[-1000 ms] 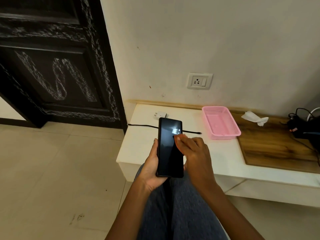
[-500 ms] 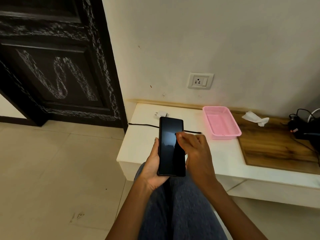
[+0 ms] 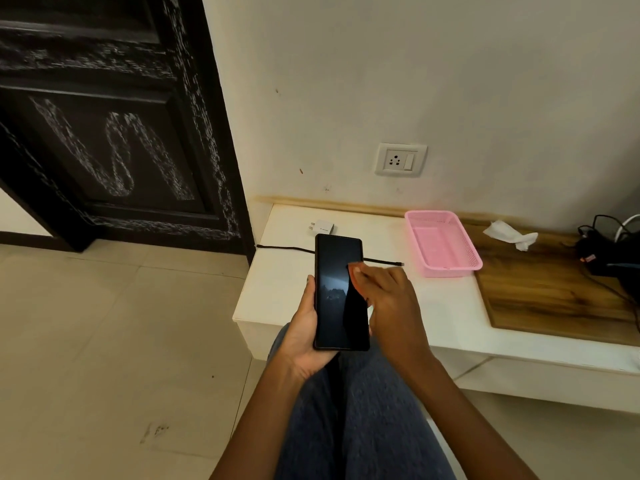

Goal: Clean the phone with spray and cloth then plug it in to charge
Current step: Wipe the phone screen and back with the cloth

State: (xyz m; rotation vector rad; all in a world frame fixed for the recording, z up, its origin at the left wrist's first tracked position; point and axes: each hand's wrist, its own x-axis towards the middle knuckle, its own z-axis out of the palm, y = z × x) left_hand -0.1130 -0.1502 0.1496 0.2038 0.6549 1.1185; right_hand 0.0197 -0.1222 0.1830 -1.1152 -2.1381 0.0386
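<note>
My left hand (image 3: 304,336) holds a black phone (image 3: 332,303) upright from below, screen dark and facing me, above my knees. My right hand (image 3: 391,299) rests its bunched fingertips on the upper right of the screen; no cloth shows in it. Behind the phone, a black charging cable (image 3: 287,249) lies across the white ledge (image 3: 284,285), with a white charger adapter (image 3: 323,226) just beyond it. A wall socket (image 3: 400,159) sits above the ledge. A crumpled white tissue (image 3: 510,233) lies on the wooden board (image 3: 554,296). No spray bottle is in view.
A pink plastic basket (image 3: 443,244) stands on the ledge right of the phone. Dark devices and tangled cords (image 3: 609,251) crowd the far right. A black door (image 3: 114,133) is at left, tiled floor below it. My legs in jeans are underneath.
My right fingertips have slid slightly across the upper part of the screen. The phone has stayed in my left hand, almost unmoved.
</note>
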